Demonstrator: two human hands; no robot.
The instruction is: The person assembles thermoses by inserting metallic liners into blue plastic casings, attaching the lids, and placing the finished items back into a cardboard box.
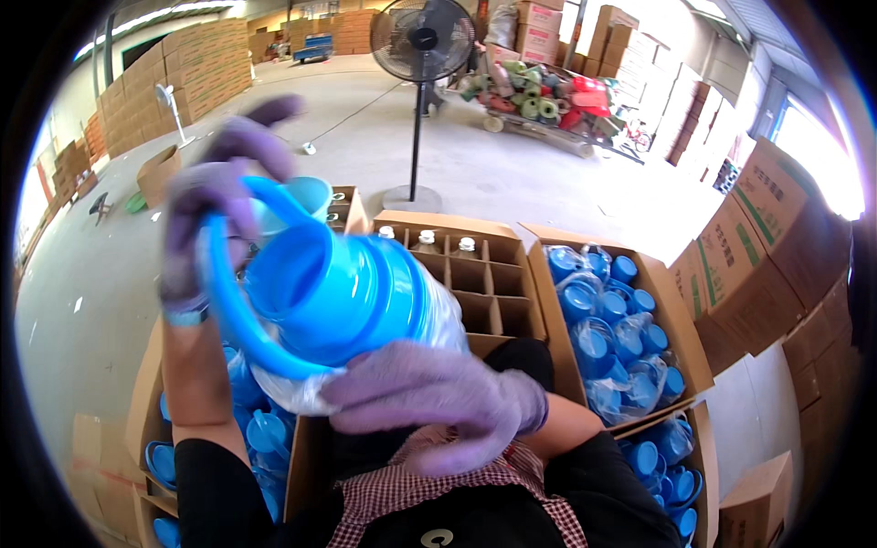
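Observation:
A blue plastic jug-like shell (pixel 352 283) with a wide round mouth and a looped handle is tilted in front of me. Its lower part sits in a crinkled clear plastic bag (pixel 443 306). My left hand (pixel 206 201), in a purple glove and smeared by motion, is closed at the handle, one finger raised. My right hand (pixel 429 393), gloved likewise, lies along the near side of the shell and bag, its fingers stretched out. Behind the shell stands a light teal tub (pixel 309 196). A divided carton (pixel 489 283) beyond it holds several bottles with white tops (pixel 427 241).
Cartons with bagged blue plastic parts stand at right (pixel 630 329), lower right (pixel 671 466) and left (pixel 265 429). Closed boxes (pixel 763 237) are stacked at far right. A standing fan (pixel 416 110) rises ahead. Behind it sits a loaded cart (pixel 548 105).

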